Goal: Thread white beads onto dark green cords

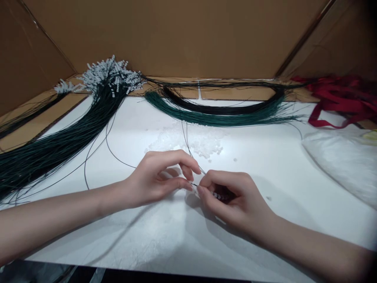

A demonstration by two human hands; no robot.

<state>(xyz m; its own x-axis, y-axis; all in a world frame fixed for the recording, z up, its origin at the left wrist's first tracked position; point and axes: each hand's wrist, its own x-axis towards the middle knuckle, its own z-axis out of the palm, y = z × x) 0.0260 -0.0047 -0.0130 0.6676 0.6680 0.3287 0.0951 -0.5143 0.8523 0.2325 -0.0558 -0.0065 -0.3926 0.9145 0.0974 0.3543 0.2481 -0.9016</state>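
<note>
My right hand is closed in a pinch on a thin dark wire, with a string of small white beads partly showing under its curled fingers. Close by on the left, the thumb and a bent finger of my left hand come together at the same wire, while its index finger arches above, apart from the thumb. A short dark stretch of wire spans the gap between the two hands. Thin wire ends rise behind the fingertips. How many beads the right hand covers is hidden.
Loose white beads lie spread behind my hands. At left rests a thick bundle of green wires with white beaded tips. Black and green wires curve along the back. Red ribbon and a clear plastic bag sit right; cardboard walls enclose the table.
</note>
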